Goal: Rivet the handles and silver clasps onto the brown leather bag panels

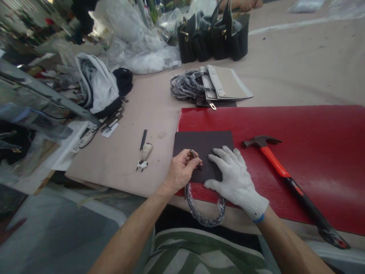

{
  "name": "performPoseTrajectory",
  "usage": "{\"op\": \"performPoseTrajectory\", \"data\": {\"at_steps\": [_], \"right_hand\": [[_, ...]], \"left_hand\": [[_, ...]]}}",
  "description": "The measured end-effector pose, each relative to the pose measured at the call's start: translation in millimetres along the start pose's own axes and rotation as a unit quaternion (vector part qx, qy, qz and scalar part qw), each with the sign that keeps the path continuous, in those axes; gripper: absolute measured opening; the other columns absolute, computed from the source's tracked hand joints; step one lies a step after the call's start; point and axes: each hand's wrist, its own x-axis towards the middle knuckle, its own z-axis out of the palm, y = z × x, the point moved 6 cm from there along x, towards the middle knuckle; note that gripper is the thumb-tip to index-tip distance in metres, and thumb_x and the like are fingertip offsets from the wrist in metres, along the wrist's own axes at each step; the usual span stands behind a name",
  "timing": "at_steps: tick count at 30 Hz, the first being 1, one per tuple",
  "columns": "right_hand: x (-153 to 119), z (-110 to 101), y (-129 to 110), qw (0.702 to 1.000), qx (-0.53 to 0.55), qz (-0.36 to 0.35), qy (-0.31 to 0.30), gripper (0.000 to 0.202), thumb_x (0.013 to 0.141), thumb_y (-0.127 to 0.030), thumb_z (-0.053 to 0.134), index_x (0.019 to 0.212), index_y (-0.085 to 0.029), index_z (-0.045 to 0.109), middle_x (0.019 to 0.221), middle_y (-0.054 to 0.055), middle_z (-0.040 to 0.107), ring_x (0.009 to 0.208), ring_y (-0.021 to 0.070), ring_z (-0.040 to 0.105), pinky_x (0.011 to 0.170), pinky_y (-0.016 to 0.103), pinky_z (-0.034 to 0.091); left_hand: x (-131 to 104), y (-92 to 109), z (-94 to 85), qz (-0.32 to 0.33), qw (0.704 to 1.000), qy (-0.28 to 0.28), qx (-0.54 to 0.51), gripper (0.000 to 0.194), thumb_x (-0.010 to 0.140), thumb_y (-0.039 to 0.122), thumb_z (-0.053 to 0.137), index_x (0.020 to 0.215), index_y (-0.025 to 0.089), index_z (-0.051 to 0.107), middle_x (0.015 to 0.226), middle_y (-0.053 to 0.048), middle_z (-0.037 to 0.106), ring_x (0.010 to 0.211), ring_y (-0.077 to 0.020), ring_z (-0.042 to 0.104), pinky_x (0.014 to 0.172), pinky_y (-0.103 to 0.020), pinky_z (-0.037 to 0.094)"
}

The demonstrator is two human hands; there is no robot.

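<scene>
A dark brown flat panel [203,142] lies on a red mat [308,152], and a plastic-wrapped handle [207,220] loops from its near edge. My bare left hand [182,167] is closed over the panel's left part, pinching a short metal rod [193,153] whose lower end my fingers hide. In a white knit glove, my right hand [232,173] rests with fingers spread on the panel's right side. To its right lies a claw hammer [273,161] with a red and black handle, untouched. A small two-pronged tool with a wrapped grip [145,154] is left of the panel.
Beyond the mat sit stacked light panels [228,82] with plastic-wrapped handles [188,84]. Black handbags [213,40] stand farther back, beside clear plastic bags [137,45]. At left are a grey and black cloth bundle [98,83] and a metal bar [51,91]. Another person's hand [248,4] shows at the top.
</scene>
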Motion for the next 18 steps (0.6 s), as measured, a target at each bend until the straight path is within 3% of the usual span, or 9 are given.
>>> {"op": "performPoseTrajectory", "data": {"at_steps": [6,18], "right_hand": [[0.0,-0.4,0.0,1.000,0.006,-0.004,0.011,0.069,0.071,-0.044,0.082,0.132,-0.017,0.066,0.147,0.013,0.056,0.144,0.0408,0.039,0.122,0.064,0.024],[-1.3,0.3,1.3,1.000,0.011,-0.009,0.015,0.071,0.069,-0.043,0.086,0.132,-0.016,0.066,0.147,0.013,0.056,0.143,0.0404,0.040,0.122,0.064,0.024]], "left_hand": [[-4.1,-1.4,2.3,0.008,0.998,-0.005,0.062,0.017,0.092,0.034,0.062,0.092,0.018,0.057,0.086,-0.005,0.075,0.081,-0.0161,0.074,0.073,-0.025,0.059],[-6.2,-1.3,4.3,0.031,0.994,-0.005,0.100,0.005,0.093,0.021,0.056,0.093,0.018,0.060,0.089,-0.004,0.075,0.083,-0.0153,0.073,0.076,-0.026,0.059]]}}
